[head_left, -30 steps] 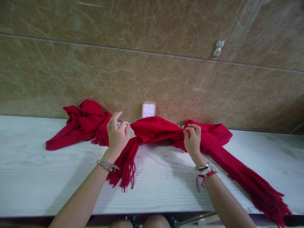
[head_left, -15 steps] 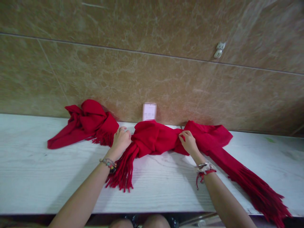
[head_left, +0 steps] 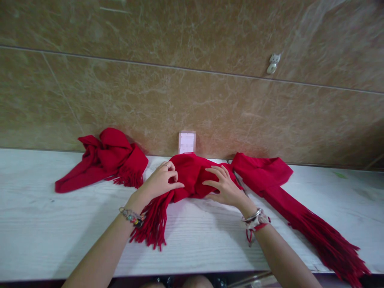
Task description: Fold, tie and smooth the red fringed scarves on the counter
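The left hand (head_left: 163, 178) is half curled, with a gap between thumb and fingers; the right hand (head_left: 223, 187) is open, its fingers spread. Both are at the middle red scarf (head_left: 192, 174), which lies bunched on the white table (head_left: 198, 244), and neither grips it. A second red scarf (head_left: 112, 158) is to the left, a third red scarf (head_left: 271, 182) to the right. Behind, a pale card (head_left: 187, 142) stands near the wall (head_left: 144, 104).

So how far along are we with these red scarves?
The scarf on the left looks done, bundled with no hand on it. The middle scarf is being worked: the left hand and right hand are at its bunched cloth. The scarf on the right is probably left to do, its fringed end spread long across the table.
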The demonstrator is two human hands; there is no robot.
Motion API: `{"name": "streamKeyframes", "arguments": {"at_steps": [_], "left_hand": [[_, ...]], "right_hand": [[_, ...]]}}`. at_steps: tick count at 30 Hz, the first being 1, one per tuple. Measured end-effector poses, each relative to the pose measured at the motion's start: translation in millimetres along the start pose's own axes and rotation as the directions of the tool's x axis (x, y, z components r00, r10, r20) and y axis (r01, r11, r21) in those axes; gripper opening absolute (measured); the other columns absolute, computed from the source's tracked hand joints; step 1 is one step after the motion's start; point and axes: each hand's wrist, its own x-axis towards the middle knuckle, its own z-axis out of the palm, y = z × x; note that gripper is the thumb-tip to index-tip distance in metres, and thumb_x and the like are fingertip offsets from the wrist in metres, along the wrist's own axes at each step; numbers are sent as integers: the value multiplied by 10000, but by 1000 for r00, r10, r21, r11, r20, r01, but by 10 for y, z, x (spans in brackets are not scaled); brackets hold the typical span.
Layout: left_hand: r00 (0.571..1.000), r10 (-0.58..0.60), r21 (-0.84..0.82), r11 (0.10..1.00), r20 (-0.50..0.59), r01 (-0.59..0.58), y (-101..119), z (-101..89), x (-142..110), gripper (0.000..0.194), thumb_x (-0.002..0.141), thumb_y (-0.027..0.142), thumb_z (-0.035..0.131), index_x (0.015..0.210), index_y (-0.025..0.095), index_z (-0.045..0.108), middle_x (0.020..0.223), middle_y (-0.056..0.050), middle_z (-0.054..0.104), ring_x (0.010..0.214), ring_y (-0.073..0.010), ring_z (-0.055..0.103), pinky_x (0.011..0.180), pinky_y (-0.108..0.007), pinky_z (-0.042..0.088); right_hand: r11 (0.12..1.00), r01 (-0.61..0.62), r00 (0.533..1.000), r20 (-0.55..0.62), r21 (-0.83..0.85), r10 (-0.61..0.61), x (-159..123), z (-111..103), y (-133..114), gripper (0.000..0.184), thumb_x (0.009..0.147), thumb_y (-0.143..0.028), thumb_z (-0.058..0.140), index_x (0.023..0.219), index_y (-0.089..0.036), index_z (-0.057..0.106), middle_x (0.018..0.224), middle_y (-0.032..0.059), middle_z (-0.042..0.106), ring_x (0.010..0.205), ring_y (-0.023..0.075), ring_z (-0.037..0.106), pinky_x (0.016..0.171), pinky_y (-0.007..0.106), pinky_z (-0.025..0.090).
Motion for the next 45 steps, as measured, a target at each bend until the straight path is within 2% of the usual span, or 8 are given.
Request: {"name": "streamKeyframes", "arguments": {"at_steps": [6,13,19,23,29,36,40,45], "left_hand": [[987,94,96,990,129,-107,55,-56,-4,141,622,257,732,590,189,613,852,-29,509,853,-200,494,773,-346,443],[995,97,94,991,-20,-95,23,-77,8,131,743,194,594,613,184,603,879,-46,529,857,-200,508,794,-369,440],[871,-131,44,984,-475,172,-100,-214,-16,134,811,247,513,695,196,555,887,-48,498,878,-200,509,822,-363,437],[768,-272,-51,953,-580,300,-240,-144,-21,138,816,259,493,708,197,551,895,-57,473,898,-200,509,845,-348,432],[899,-353,119,912,-260,393,-343,247,-72,99,719,187,564,620,179,563,909,-73,496,826,-222,533,737,-353,463],[953,-178,-55,984,-247,169,-163,147,-29,94,747,136,499,719,181,577,949,-66,481,922,-202,512,859,-353,421],[999,48,-294,954,-21,-52,41,32,-34,128,729,292,610,812,198,586,1064,-62,448,1059,-210,456,954,-369,366],[966,119,-361,932,229,-29,85,101,-51,336,580,258,737,887,210,608,1211,-79,396,1163,-259,388,996,-392,334]], "right_hand": [[990,28,1000,-2,-141,-28,27,75,-8,109,734,-155,613,690,-232,676,1253,50,500,1189,292,371,996,587,233],[996,-63,965,-260,-62,45,8,88,31,150,790,-152,531,734,-243,636,1114,54,555,1111,239,444,974,516,323],[937,-325,693,-641,130,330,-28,-97,174,103,807,-208,489,739,-227,564,945,73,520,923,217,524,824,412,452],[883,-430,531,-737,189,417,-67,-114,364,70,791,-215,484,737,-214,528,878,62,504,865,212,510,797,406,445],[877,-456,788,-389,150,476,-126,265,472,108,728,-151,466,661,-209,528,795,59,528,769,213,531,736,408,469],[949,-253,878,-368,186,306,-89,110,309,328,668,-29,378,818,-218,600,979,70,544,959,208,523,847,405,446],[962,-84,930,-327,260,170,-50,-42,183,257,722,-63,417,803,-218,606,999,68,550,985,200,520,863,389,443],[934,-49,978,-174,354,117,-39,-114,123,120,773,-168,510,765,-210,623,1014,75,558,976,206,535,847,380,457]]}}
